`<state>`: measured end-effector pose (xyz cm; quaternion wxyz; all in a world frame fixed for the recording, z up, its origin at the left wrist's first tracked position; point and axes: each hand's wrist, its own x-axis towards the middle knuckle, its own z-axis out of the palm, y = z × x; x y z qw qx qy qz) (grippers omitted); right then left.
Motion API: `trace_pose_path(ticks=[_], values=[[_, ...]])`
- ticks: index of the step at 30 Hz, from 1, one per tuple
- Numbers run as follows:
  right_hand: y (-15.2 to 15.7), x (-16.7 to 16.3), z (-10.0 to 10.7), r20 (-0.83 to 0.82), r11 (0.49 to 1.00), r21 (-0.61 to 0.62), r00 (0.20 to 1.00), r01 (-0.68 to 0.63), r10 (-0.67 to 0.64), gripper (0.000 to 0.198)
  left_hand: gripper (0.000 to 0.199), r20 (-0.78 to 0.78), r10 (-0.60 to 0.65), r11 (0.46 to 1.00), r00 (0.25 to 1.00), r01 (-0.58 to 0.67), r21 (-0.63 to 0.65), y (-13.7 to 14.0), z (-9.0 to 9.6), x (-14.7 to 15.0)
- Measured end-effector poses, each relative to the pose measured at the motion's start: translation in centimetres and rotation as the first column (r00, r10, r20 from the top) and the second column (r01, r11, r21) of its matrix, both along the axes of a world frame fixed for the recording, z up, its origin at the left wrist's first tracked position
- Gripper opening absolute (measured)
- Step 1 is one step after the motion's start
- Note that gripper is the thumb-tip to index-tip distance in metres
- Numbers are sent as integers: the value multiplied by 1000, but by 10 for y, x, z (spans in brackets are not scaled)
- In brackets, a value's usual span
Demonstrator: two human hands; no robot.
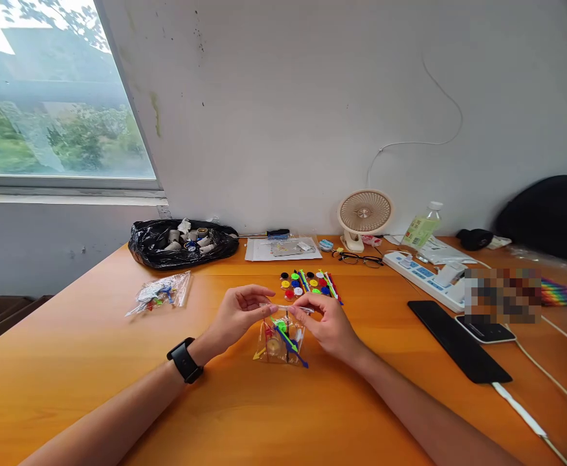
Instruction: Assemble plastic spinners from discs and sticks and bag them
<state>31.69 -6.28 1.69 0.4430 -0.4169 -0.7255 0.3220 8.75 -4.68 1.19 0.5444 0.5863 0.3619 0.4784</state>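
Between my two hands hangs a clear plastic bag [274, 356] with coloured arrow-shaped pieces and small round parts inside. My left hand [242, 309] pinches the bag's top edge at its left, thumb against fingers. At the right side of the same edge, my right hand [329, 323] grips it between thumb and fingers. Just beyond my hands lie rows of coloured discs [294, 283] and coloured arrow pieces [331, 285]. Off to the left, another clear bag [160, 291] holds white, blue and red pieces.
A black plastic bag [142, 249] with rolls stands at the back left. Along the wall are a screwdriver [277, 233], a small fan [365, 213], glasses [361, 259] and a bottle [422, 226]. A power strip [424, 278], black phone [458, 340] and cables lie at right.
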Motion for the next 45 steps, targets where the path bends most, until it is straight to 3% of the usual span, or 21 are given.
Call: trace_pose_path(ticks=[12,18,22,29,34,39,45], values=[[6,11,4,105,1000,16,994,-25,23,43,37,-182,-88,993,979,100,59,5,3,-6],[-2,-1,-1,127,998,1,990,-58,57,40,35,-285,-219,965,933,250,76,0,-2,-4],[2,2,-2,171,999,-14,985,-32,34,46,38,-257,-199,977,946,212,25,6,-5,-5],[6,11,9,150,979,-166,978,-119,145,52,43,-258,-97,994,961,104,16,11,0,-9],[9,16,9,89,977,-180,987,-116,134,52,41,-274,-167,983,947,183,34,14,4,-14],[14,16,1,21,978,-193,996,-84,90,55,43,-280,-167,983,945,183,32,14,3,-12],[13,14,-3,-18,968,-204,989,-146,146,42,42,-120,-173,985,978,172,-19,4,7,-5]])
